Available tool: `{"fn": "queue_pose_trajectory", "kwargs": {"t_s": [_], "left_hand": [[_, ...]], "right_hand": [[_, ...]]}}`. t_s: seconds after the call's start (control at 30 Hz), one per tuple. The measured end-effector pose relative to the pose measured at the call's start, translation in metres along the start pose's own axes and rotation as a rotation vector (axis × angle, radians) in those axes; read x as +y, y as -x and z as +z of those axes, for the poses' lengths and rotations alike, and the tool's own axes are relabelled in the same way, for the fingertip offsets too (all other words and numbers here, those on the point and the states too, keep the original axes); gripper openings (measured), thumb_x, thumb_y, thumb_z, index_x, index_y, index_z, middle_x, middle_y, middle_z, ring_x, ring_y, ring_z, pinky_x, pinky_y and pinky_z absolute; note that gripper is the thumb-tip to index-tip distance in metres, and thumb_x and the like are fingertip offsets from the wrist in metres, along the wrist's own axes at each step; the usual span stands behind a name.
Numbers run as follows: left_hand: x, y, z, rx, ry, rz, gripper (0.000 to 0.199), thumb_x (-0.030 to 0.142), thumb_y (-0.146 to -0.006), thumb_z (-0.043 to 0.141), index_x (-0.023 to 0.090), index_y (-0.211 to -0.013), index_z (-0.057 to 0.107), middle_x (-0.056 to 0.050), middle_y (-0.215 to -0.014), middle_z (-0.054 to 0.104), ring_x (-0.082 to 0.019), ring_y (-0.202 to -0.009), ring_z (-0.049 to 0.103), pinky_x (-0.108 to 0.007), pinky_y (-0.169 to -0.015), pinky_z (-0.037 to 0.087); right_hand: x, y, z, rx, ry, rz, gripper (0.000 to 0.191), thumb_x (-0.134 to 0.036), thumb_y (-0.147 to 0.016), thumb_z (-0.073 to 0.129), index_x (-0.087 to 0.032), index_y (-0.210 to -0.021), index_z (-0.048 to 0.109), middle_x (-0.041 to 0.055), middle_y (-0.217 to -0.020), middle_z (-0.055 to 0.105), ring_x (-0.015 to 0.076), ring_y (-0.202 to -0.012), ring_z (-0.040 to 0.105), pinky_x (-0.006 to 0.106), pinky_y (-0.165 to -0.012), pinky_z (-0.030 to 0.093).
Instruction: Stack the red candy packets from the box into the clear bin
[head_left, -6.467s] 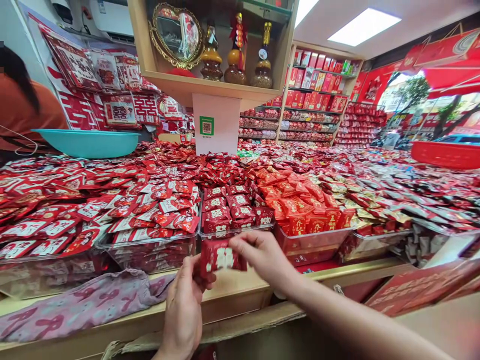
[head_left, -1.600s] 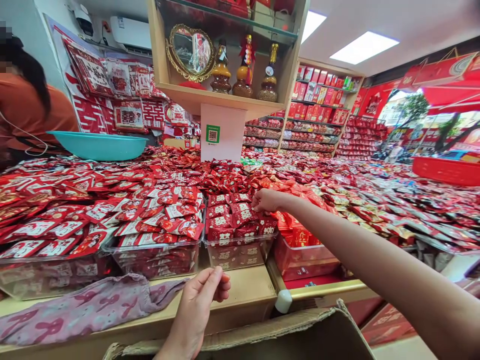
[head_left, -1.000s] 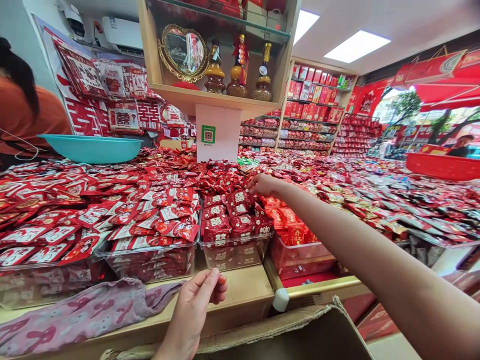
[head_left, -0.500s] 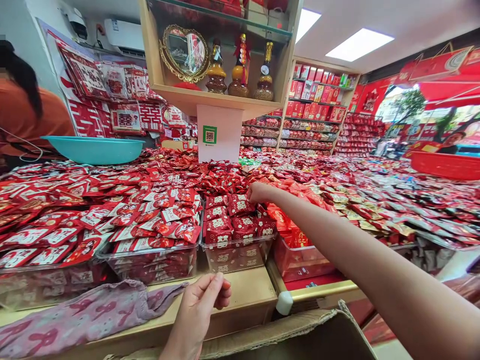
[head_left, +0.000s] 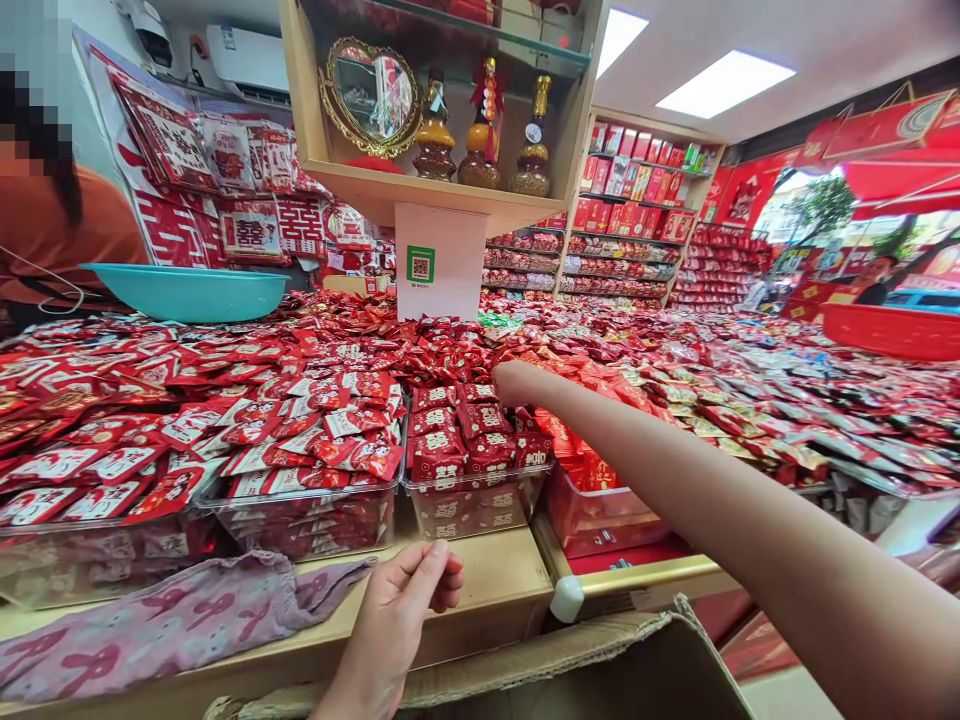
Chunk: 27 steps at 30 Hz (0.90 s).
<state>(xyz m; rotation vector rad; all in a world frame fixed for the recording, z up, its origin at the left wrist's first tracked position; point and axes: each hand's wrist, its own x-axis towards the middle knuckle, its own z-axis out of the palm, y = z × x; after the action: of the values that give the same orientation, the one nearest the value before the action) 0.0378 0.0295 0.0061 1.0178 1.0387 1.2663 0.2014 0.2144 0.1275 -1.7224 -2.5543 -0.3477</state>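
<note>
My right hand (head_left: 513, 383) reaches over the goods at the back of a clear plastic bin (head_left: 472, 520) of dark red packets (head_left: 491, 450) with white characters. It is bent down at the wrist, and its fingers are hidden, so any hold does not show. My left hand (head_left: 409, 600) is closed, thumb laid against the curled fingers, with nothing visible in it. It hovers in front of that bin, above the near edge of the counter. Bright red packets (head_left: 600, 470) fill the bin under my right forearm. Red and white packets (head_left: 352, 440) fill the bin to the left.
An open cardboard box (head_left: 540, 665) stands below the counter edge. A pink patterned cloth (head_left: 150, 630) lies at the front left. A teal basin (head_left: 187, 295) and a red basin (head_left: 892, 330) sit farther back. A display cabinet (head_left: 442, 200) overhangs the middle. Someone in orange (head_left: 97, 220) is at left.
My right hand has tipped further down at the wrist, hiding its fingers more. My left hand stays almost where it was, still closed. The view has shifted slightly.
</note>
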Motion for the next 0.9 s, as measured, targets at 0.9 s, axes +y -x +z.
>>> {"fn": "queue_pose_trajectory", "kwargs": {"t_s": [0.9], "left_hand": [[-0.004, -0.001, 0.005, 0.037, 0.084, 0.029, 0.02, 0.032, -0.068, 0.06, 0.013, -0.062, 0.061, 0.002, -0.055, 0.061, -0.007, -0.05, 0.053, -0.019, -0.052, 0.04]], "right_hand": [[-0.184, 0.25, 0.216, -0.665, -0.869, 0.118, 0.033, -0.035, -0.066, 0.058, -0.014, -0.091, 0.056, 0.0087, -0.084, 0.062, 0.0202, -0.071, 0.057, 0.028, -0.056, 0.042]]}}
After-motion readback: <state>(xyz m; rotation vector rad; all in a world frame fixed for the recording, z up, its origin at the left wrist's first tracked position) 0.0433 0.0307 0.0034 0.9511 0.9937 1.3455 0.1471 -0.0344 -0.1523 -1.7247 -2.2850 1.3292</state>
